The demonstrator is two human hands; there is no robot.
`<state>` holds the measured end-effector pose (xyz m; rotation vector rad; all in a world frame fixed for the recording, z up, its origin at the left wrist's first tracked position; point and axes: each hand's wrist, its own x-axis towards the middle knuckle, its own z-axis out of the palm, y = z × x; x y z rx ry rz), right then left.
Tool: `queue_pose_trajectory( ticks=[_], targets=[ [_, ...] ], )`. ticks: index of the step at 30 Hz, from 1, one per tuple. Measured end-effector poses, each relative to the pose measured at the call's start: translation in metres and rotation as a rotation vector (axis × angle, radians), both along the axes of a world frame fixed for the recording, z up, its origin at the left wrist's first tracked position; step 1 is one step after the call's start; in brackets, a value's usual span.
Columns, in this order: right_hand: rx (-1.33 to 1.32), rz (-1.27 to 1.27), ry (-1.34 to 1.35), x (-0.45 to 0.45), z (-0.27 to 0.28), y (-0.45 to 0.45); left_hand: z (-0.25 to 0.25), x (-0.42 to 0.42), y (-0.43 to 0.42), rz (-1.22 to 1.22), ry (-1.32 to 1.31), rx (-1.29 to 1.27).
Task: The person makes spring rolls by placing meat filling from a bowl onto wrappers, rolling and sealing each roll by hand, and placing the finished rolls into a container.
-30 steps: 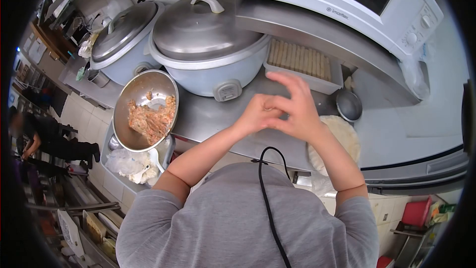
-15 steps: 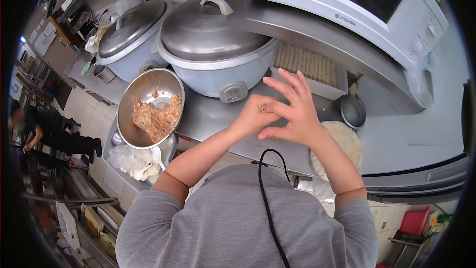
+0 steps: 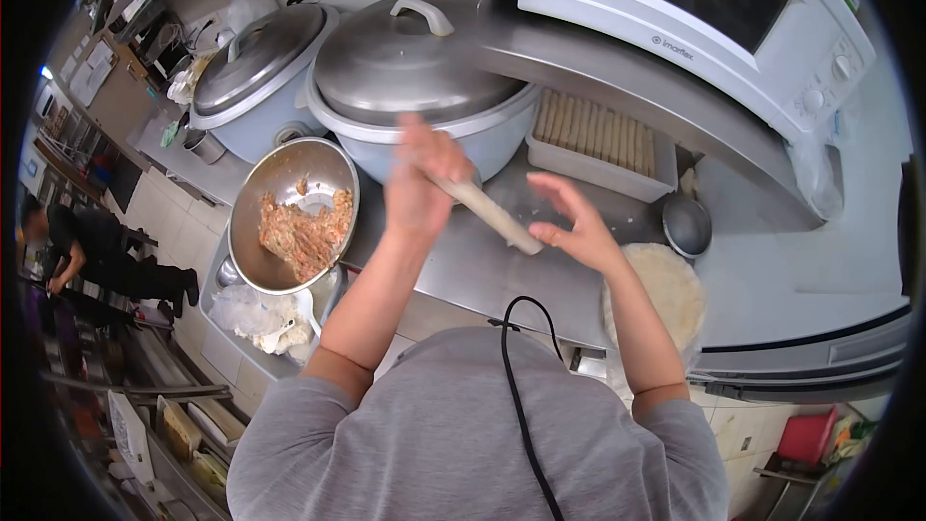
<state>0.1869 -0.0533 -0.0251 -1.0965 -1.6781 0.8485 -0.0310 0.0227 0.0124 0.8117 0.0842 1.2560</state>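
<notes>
My left hand (image 3: 420, 178), smeared by motion, is closed around the upper end of a pale uncooked spring roll (image 3: 492, 216) over the steel counter. The roll slants down to the right, its free end near my right thumb. My right hand (image 3: 579, 227) is open, with thumb and fingers apart beside that end; whether the thumb touches it I cannot tell. To the left, a tilted steel bowl (image 3: 249, 236) contains orange-brown minced filling (image 3: 304, 232). Right of my hands, a white container (image 3: 603, 175) is lined with several similar rolls. Round pale wrappers (image 3: 661, 294) lie stacked under my right forearm.
Two large lidded cookers (image 3: 415, 68) (image 3: 256, 63) stand along the back. A white microwave (image 3: 694, 10) sits on a raised steel shelf (image 3: 617, 77). A dark ladle (image 3: 687, 222) lies right of the container. Below the bowl is a grey tub (image 3: 275, 357). A person (image 3: 106, 251) stands far left.
My hands, earlier close together with fingers touching, have moved apart. The left one has swung up and left, and the spring roll now shows between them.
</notes>
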Motion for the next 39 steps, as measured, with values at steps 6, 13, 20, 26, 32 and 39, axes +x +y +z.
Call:
queue_pose_trajectory(
  ticks=[6,13,20,26,32,39],
  targets=[
    [-0.324,0.028,0.435,0.001,0.002,0.005,-0.033,-0.035,0.002,0.121,-0.315,-0.475],
    [-0.098,0.159,-0.137,-0.029,0.059,0.017,-0.088,-0.018,-0.016,0.206,0.737,0.359],
    [0.098,0.065,-0.423,-0.053,0.064,0.011,-0.067,0.03,-0.034,0.095,0.874,0.111],
    [0.082,-0.022,-0.286,-0.049,0.054,0.008,-0.04,0.03,-0.037,0.146,0.932,0.286],
    [0.259,-0.13,-0.415,-0.046,0.054,0.002,-0.03,0.034,-0.038,0.026,0.849,0.245],
    [0.511,0.014,-0.616,-0.044,0.067,-0.014,-0.033,0.028,-0.044,0.064,0.768,0.311]
  ],
)
